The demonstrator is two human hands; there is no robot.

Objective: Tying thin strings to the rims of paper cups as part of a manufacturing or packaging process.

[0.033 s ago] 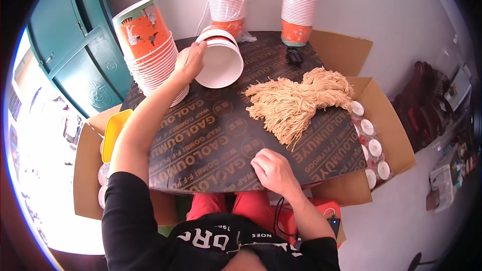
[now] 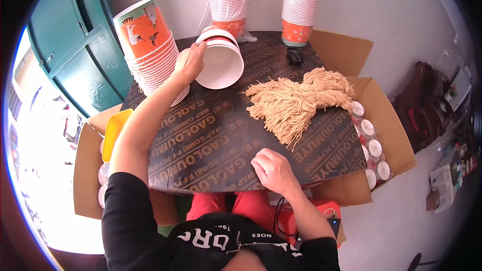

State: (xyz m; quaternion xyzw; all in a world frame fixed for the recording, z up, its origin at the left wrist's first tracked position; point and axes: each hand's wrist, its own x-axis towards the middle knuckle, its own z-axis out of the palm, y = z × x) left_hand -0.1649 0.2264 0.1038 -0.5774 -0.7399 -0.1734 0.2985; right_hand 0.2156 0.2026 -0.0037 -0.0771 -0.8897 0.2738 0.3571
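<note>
My left hand [image 2: 191,63] reaches to the back of the table, its fingers pinched on the rim of a white-lined paper bucket [image 2: 219,66]. That bucket lies tipped, its mouth toward me, with another bucket's rim [image 2: 218,34] just behind it. Left of this hand leans a tall nested stack of orange and green paper buckets [image 2: 145,35], partly behind my forearm. My right hand [image 2: 273,170] rests curled at the table's near edge; nothing shows in its fingers. A bundle of tan cotton strings [image 2: 296,101] lies on the table beyond it.
Two plastic-wrapped bucket stacks [image 2: 226,0] [image 2: 303,5] stand at the back, a black object [image 2: 294,55] by the right one. Open cartons flank the dark table [image 2: 201,135]; the right carton [image 2: 389,120] holds white-topped jars [image 2: 374,147]. A yellow container [image 2: 114,133] sits left.
</note>
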